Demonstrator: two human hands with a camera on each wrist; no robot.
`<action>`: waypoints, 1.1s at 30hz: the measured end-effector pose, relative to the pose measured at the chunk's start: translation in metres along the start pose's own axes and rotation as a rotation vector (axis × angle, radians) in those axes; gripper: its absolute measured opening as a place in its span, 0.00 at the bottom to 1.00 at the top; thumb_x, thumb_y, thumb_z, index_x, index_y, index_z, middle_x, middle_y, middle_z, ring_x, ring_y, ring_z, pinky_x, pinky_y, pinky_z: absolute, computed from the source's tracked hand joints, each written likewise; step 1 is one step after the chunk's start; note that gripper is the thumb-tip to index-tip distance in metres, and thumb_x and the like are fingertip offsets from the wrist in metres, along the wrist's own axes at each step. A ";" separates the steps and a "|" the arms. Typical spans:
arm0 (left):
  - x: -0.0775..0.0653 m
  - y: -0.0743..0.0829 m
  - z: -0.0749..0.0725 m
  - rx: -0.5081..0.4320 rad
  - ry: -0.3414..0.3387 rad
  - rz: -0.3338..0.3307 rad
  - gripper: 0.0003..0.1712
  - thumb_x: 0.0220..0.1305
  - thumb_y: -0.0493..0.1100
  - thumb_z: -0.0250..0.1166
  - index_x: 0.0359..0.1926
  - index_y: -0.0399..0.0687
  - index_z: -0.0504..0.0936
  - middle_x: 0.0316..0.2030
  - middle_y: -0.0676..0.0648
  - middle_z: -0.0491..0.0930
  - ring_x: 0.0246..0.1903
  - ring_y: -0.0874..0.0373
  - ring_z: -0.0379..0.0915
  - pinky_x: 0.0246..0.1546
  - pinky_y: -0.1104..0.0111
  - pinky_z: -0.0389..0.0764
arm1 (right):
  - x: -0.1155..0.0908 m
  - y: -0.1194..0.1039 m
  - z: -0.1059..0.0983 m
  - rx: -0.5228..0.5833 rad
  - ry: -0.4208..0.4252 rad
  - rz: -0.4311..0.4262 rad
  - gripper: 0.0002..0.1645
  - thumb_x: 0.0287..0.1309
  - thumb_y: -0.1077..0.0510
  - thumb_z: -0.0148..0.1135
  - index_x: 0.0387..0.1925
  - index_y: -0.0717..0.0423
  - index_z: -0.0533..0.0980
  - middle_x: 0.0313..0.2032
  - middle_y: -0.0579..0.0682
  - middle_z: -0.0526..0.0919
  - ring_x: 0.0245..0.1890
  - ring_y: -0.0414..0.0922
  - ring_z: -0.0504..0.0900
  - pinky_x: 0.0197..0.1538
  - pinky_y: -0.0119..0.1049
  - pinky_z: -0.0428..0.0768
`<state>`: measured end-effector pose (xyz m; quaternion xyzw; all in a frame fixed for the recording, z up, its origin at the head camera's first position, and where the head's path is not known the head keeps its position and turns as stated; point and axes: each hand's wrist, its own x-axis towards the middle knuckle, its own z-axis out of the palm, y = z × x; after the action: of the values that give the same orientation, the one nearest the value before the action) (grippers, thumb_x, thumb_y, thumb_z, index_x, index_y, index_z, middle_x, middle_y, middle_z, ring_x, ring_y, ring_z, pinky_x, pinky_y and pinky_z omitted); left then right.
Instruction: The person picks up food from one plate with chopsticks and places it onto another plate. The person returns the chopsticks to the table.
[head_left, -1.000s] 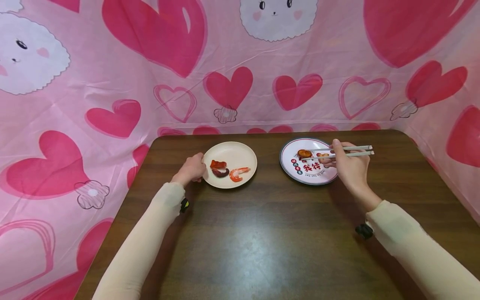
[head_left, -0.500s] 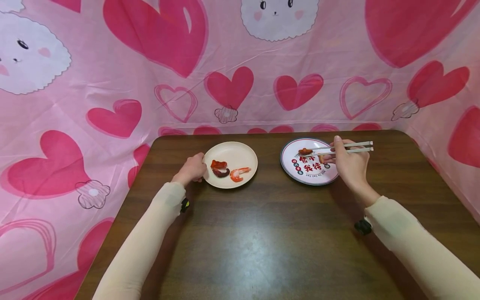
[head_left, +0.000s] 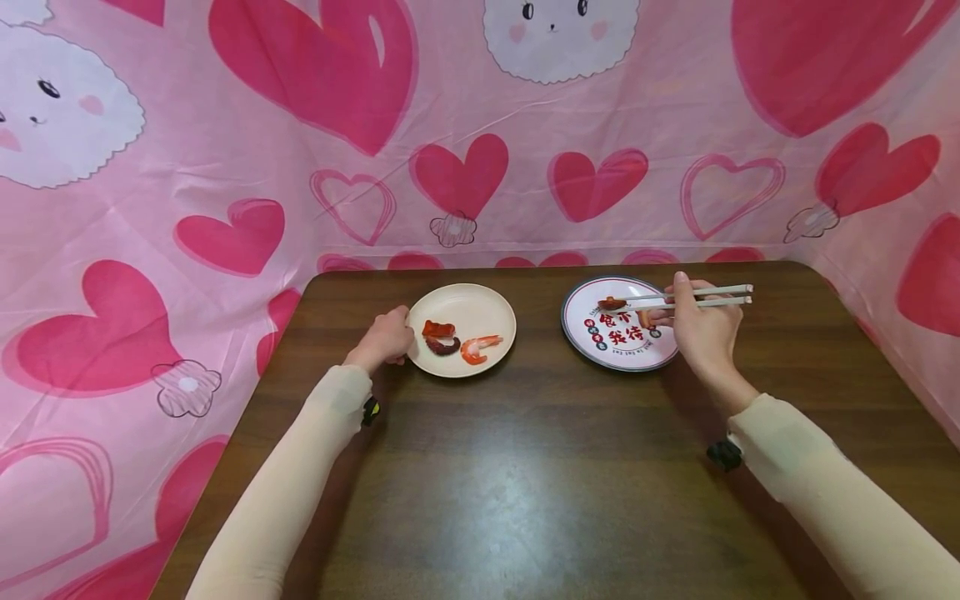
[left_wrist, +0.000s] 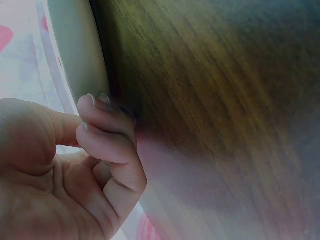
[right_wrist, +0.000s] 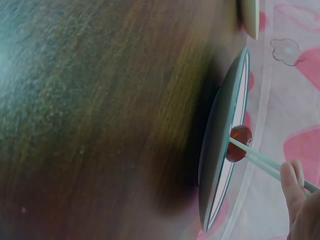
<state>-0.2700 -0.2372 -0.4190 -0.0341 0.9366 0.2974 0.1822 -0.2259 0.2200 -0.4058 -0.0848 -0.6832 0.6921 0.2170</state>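
At the left, my left hand (head_left: 384, 337) holds the edge of a cream plate (head_left: 487, 302); in the left wrist view its fingers curl against the plate's outer wall. On that plate lie a reddish-brown block of food (head_left: 438, 329), a dark curled octopus tentacle (head_left: 442, 345) and an orange shrimp (head_left: 480, 347). Over the white printed plate (head_left: 622, 361), my right hand (head_left: 705, 329) grips pale chopsticks (head_left: 731, 290). Their tips pinch a glossy brown oval piece of food (right_wrist: 240, 142), tilted on its side at the plate. Whether it still touches the plate is hard to tell.
Both plates stand near the far edge of a dark wooden table (head_left: 480, 467), with a gap between them. A pink cloth (head_left: 525, 108) printed with hearts hangs behind and at both sides.
The brown piece has tipped from lying flat to standing on its side between the chopsticks, whose tips have drawn closer together. My left hand and the cream plate have stayed put.
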 end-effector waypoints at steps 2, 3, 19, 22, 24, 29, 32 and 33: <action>-0.001 0.001 0.000 0.002 0.003 -0.001 0.22 0.76 0.37 0.49 0.68 0.36 0.67 0.43 0.33 0.78 0.21 0.51 0.76 0.21 0.65 0.79 | 0.000 0.001 -0.001 -0.011 0.001 -0.003 0.27 0.75 0.49 0.62 0.43 0.75 0.79 0.26 0.52 0.87 0.20 0.43 0.88 0.28 0.37 0.86; -0.001 0.001 0.000 0.003 0.005 -0.001 0.22 0.76 0.37 0.49 0.68 0.36 0.67 0.43 0.33 0.78 0.21 0.52 0.76 0.21 0.65 0.79 | 0.000 0.001 -0.001 -0.018 0.001 -0.005 0.26 0.75 0.50 0.62 0.43 0.75 0.79 0.26 0.52 0.87 0.20 0.43 0.88 0.28 0.37 0.86; -0.002 0.002 0.000 0.004 0.000 -0.012 0.21 0.77 0.36 0.48 0.67 0.37 0.67 0.41 0.33 0.79 0.20 0.52 0.75 0.20 0.66 0.79 | -0.001 0.003 -0.004 -0.042 0.033 -0.021 0.21 0.74 0.49 0.63 0.39 0.67 0.82 0.23 0.45 0.87 0.20 0.40 0.88 0.28 0.34 0.85; -0.002 0.002 0.000 0.005 -0.001 -0.016 0.21 0.77 0.36 0.48 0.67 0.37 0.66 0.41 0.34 0.79 0.20 0.52 0.75 0.20 0.66 0.78 | -0.002 0.002 -0.005 -0.035 0.037 -0.025 0.23 0.74 0.49 0.64 0.39 0.69 0.82 0.24 0.47 0.87 0.21 0.40 0.88 0.28 0.33 0.84; -0.002 0.003 0.000 0.005 -0.002 -0.016 0.22 0.77 0.36 0.48 0.67 0.37 0.66 0.41 0.34 0.79 0.20 0.52 0.75 0.20 0.66 0.78 | -0.003 0.002 -0.005 -0.042 0.041 -0.031 0.24 0.73 0.48 0.64 0.39 0.69 0.82 0.24 0.47 0.87 0.21 0.40 0.88 0.28 0.33 0.85; -0.002 0.003 0.000 0.007 0.001 -0.013 0.21 0.77 0.36 0.48 0.67 0.37 0.66 0.41 0.33 0.79 0.20 0.52 0.75 0.21 0.66 0.79 | -0.005 0.001 -0.007 -0.030 0.045 -0.045 0.20 0.73 0.48 0.65 0.36 0.63 0.83 0.24 0.48 0.87 0.21 0.41 0.89 0.28 0.34 0.85; -0.002 0.003 0.000 0.004 0.000 -0.014 0.22 0.77 0.36 0.49 0.67 0.37 0.66 0.42 0.33 0.79 0.21 0.52 0.75 0.21 0.66 0.79 | -0.005 0.001 -0.007 -0.003 0.038 -0.055 0.19 0.73 0.50 0.65 0.35 0.63 0.83 0.24 0.48 0.87 0.21 0.41 0.88 0.28 0.34 0.84; -0.002 0.003 0.000 0.003 -0.003 -0.013 0.22 0.77 0.36 0.49 0.68 0.36 0.66 0.43 0.33 0.79 0.21 0.52 0.75 0.21 0.66 0.79 | -0.005 0.001 -0.008 0.012 0.036 -0.056 0.19 0.73 0.50 0.65 0.35 0.64 0.83 0.24 0.49 0.87 0.21 0.41 0.88 0.28 0.35 0.84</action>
<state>-0.2688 -0.2348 -0.4167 -0.0395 0.9366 0.2948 0.1854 -0.2183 0.2248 -0.4079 -0.0768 -0.6771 0.6881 0.2492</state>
